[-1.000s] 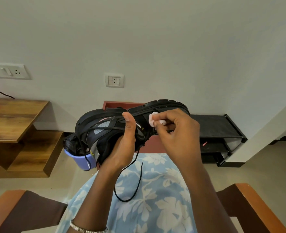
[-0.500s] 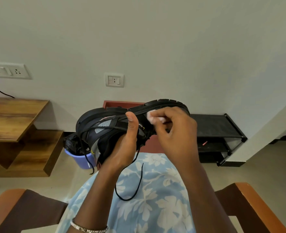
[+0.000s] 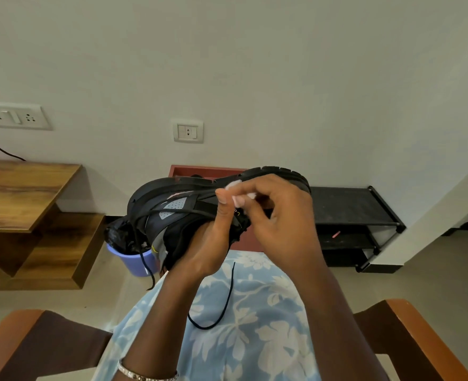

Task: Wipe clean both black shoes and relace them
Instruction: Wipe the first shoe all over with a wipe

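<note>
Black shoe (image 3: 178, 213), lace-up athletic type with grey perforated side panels and a thick treaded sole. Head view: held at mid-frame above the lap, turned on its side, sole edge uppermost, toe toward the right.

Left hand (image 3: 211, 243): under the shoe, fingers curled round the upper, thumb pressed up against the side.

Right hand (image 3: 277, 215): over the toe end, fingertips pinching a small white wipe pad (image 3: 233, 185) against the sole edge just beside the left thumb.

Loose black lace (image 3: 222, 306): hangs from the shoe and loops across the blue floral garment (image 3: 241, 347).

Background: lavender plastic bucket (image 3: 134, 261) on the floor behind the heel; black shelf rack (image 3: 348, 207) at right; wooden side table (image 3: 21, 193) at left.
</note>
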A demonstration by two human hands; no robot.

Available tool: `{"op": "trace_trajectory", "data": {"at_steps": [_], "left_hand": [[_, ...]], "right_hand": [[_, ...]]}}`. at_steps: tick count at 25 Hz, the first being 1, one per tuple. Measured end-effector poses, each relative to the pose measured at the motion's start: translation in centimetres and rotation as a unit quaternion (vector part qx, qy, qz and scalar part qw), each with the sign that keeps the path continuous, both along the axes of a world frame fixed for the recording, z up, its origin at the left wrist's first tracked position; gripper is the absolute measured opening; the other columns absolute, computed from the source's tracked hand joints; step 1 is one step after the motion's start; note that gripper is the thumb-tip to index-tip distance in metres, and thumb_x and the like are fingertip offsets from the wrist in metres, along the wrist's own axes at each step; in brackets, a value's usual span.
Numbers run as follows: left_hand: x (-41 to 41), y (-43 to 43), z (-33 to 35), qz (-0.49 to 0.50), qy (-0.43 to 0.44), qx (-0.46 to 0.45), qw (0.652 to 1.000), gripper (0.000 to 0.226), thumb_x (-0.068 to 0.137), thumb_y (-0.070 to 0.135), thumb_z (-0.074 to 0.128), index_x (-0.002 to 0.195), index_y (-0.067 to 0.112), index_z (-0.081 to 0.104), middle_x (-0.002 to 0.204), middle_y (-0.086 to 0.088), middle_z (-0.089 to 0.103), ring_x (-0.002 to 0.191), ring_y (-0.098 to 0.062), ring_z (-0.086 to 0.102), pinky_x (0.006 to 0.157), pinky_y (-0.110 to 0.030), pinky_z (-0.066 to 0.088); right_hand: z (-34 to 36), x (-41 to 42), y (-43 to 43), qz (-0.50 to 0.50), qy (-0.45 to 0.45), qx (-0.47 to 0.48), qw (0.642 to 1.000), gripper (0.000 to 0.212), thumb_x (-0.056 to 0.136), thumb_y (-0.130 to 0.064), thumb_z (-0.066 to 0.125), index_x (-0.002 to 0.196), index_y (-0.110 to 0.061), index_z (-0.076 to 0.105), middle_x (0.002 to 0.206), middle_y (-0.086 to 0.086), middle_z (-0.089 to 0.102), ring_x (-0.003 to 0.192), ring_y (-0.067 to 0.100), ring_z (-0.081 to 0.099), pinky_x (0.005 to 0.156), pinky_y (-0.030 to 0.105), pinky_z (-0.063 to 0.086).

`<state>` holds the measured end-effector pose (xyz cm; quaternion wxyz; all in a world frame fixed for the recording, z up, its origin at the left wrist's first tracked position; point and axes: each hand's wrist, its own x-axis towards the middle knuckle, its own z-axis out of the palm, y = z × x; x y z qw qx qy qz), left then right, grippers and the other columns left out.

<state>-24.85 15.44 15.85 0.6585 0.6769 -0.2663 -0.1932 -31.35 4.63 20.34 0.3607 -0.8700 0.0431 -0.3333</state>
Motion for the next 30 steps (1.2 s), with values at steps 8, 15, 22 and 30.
{"op": "trace_trajectory", "data": {"at_steps": [8, 15, 22, 30], "left_hand": [[-1.4, 0.2, 0.8, 0.062, -0.076, 0.089, 0.991, 0.078, 0.077, 0.083, 0.004, 0.133, 0.048, 0.046, 0.133, -0.006, 0.058, 0.129, -0.019, 0.048, 0.116, -0.033, 0.032], [-0.8, 0.1, -0.4, 0.017, -0.076, 0.055, 0.995, 0.11, 0.062, 0.1, 0.009, 0.136, 0.031, 0.051, 0.122, 0.01, 0.063, 0.121, 0.0, 0.056, 0.106, -0.026, 0.044], [-0.9, 0.2, 0.9, 0.068, 0.027, 0.033, 0.997, 0.089, 0.067, 0.093, 0.008, 0.085, 0.032, 0.071, 0.086, 0.017, 0.073, 0.089, 0.004, 0.064, 0.092, -0.02, 0.046], [-0.6, 0.1, 1.3, 0.025, 0.09, -0.09, 0.992, 0.096, 0.063, 0.094, 0.016, 0.111, 0.035, 0.073, 0.114, -0.003, 0.074, 0.114, -0.018, 0.066, 0.107, -0.049, 0.043]], "right_hand": [[1.8, 1.3, -2.3, -0.148, 0.161, -0.124, 0.968, 0.032, 0.088, 0.004, 0.064, 0.106, -0.02, 0.076, 0.109, 0.001, 0.067, 0.106, 0.023, 0.055, 0.078, 0.028, 0.041], [1.2, 0.2, 0.3, 0.1, 0.059, -0.031, 0.993, 0.023, 0.091, -0.004, 0.064, 0.096, -0.021, 0.079, 0.099, -0.009, 0.073, 0.101, 0.012, 0.063, 0.091, 0.031, 0.051], [-1.8, 1.1, -1.5, -0.13, -0.023, -0.021, 0.991, 0.024, 0.093, -0.001, 0.063, 0.102, -0.019, 0.075, 0.105, -0.003, 0.067, 0.1, 0.017, 0.061, 0.08, 0.032, 0.053], [-1.6, 0.9, -0.9, -0.033, -0.004, -0.021, 0.999, 0.025, 0.089, -0.002, 0.069, 0.099, -0.023, 0.077, 0.1, -0.009, 0.067, 0.1, 0.012, 0.058, 0.082, 0.011, 0.043]]}}
